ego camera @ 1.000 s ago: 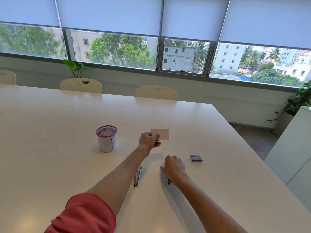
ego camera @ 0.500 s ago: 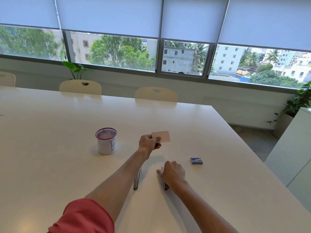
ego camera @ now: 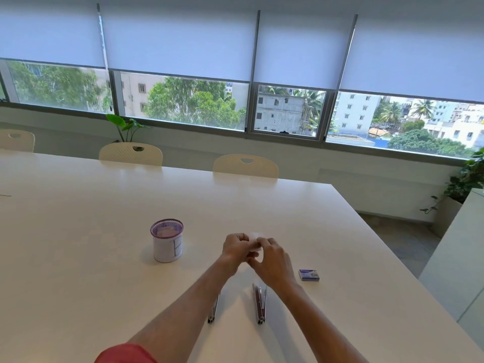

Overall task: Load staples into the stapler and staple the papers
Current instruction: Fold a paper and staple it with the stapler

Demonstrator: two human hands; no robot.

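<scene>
stapler [ego camera: 260,305] lies nearest on the white surface [ego camera: 78,258], just behind the right forearm, and looks opened out flat; a second slim metal piece [ego camera: 213,309] lies beside it under the left forearm, and i cannot tell whether it is another stapler or a part of this one. a little farther, the left hand [ego camera: 235,251] and right hand [ego camera: 272,260] meet above the surface, both closed in a fingertip pinch on a small pale slip of paper [ego camera: 255,243], which is blurred. the step looks like squaring up the papers before stapling. to do it well, pinch near one corner, line the edges flush, and leave that corner free for the stapler's mouth. the small blue staple box [ego camera: 309,274] sits to the right, apart from the hands; whether staples are already loaded is not visible. farther left stands a purple-rimmed mesh cup [ego camera: 167,241] holding more slips.
</scene>
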